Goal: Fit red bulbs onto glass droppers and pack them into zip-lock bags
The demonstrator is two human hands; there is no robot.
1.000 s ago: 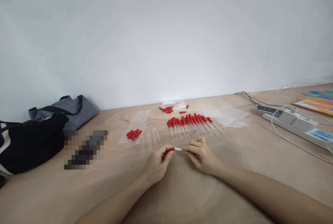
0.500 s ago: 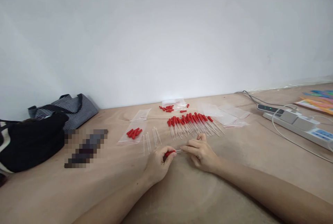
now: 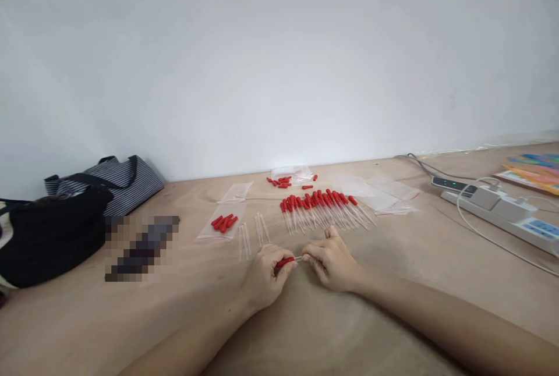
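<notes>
My left hand point(image 3: 267, 276) is closed around a red rubber dropper bulb point(image 3: 285, 262). My right hand point(image 3: 334, 262) pinches a clear glass tube point(image 3: 299, 258) whose end meets the mouth of the bulb; how deep it sits inside I cannot tell. Beyond both hands lies a row of droppers point(image 3: 323, 201), red bulbs upward and clear tubes pointing toward me. Several loose clear tubes point(image 3: 262, 228) lie just past my left hand. To their left, several loose red bulbs point(image 3: 224, 223) rest on a clear zip bag point(image 3: 205, 233).
Near the wall, more red bulbs point(image 3: 283, 183) lie by another plastic bag point(image 3: 301, 173). Flat zip bags point(image 3: 395, 192) are at the right, before a white power strip point(image 3: 502, 216) with cables. A black bag point(image 3: 56, 242), a striped bag point(image 3: 126, 184) and a blurred-out object point(image 3: 144, 248) stand left.
My right hand has shifted slightly left, closer to the bulb, and its fingers have curled tighter around the tube. Less of the tube shows between the hands.
</notes>
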